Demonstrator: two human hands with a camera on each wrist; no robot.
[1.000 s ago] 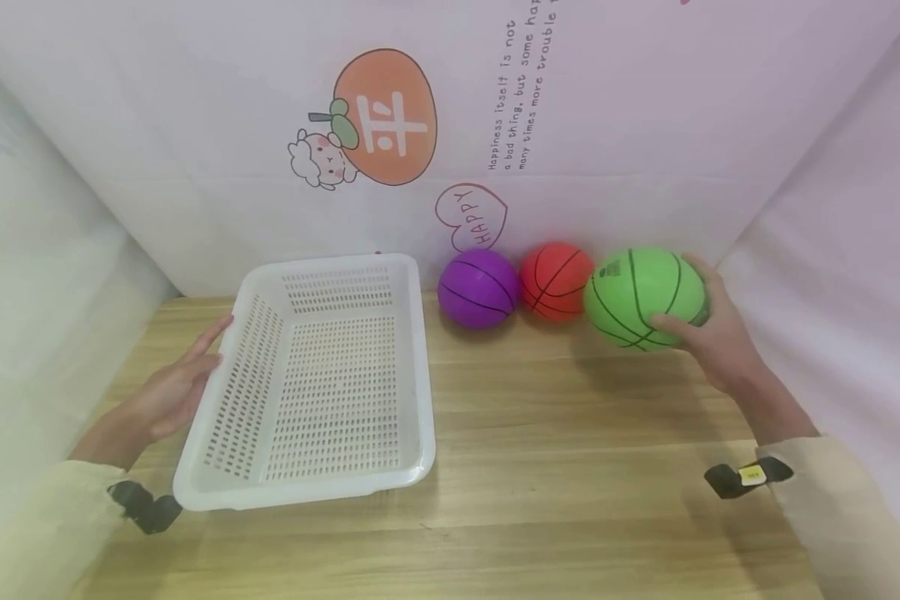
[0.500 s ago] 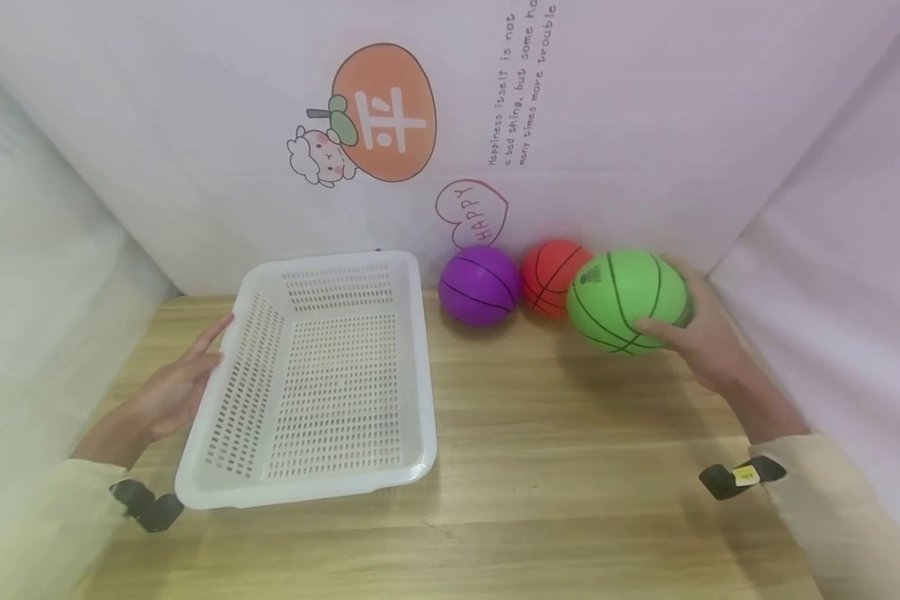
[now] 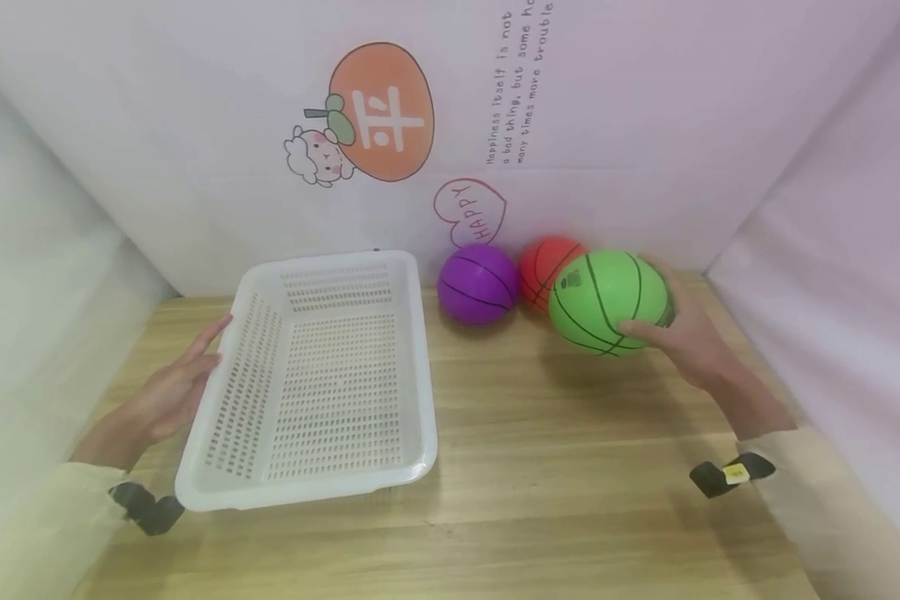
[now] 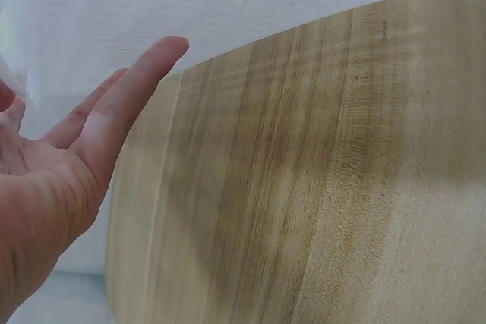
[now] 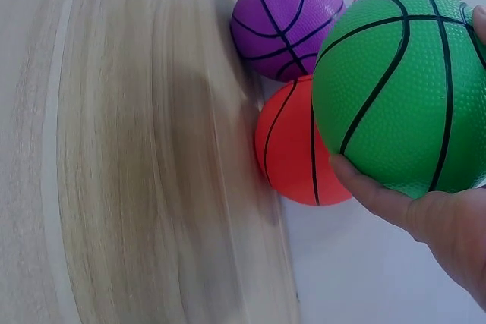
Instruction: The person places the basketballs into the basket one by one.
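Observation:
A green toy basketball [image 3: 607,302] with black lines is gripped from its right side by my right hand [image 3: 682,333], raised off the table. In the right wrist view the thumb [image 5: 380,196] lies along the ball's surface. Behind it, partly covered, is a red ball [image 3: 547,267], with a purple ball [image 3: 478,285] to its left. My left hand [image 3: 168,396] touches the left side of a white perforated plastic basket [image 3: 426,400]. Its fingers are extended against the basket wall, as the left wrist view also shows.
Wood-grain tabletop [image 3: 540,500] stretches in front of the balls and basket. A white printed cloth [image 3: 607,108] hangs behind as a wall, and more pale cloth encloses both sides. The purple and red balls sit against the back cloth.
My right hand has carried the green ball leftward, so it now covers more of the red ball. The left hand and the basket stay where they were.

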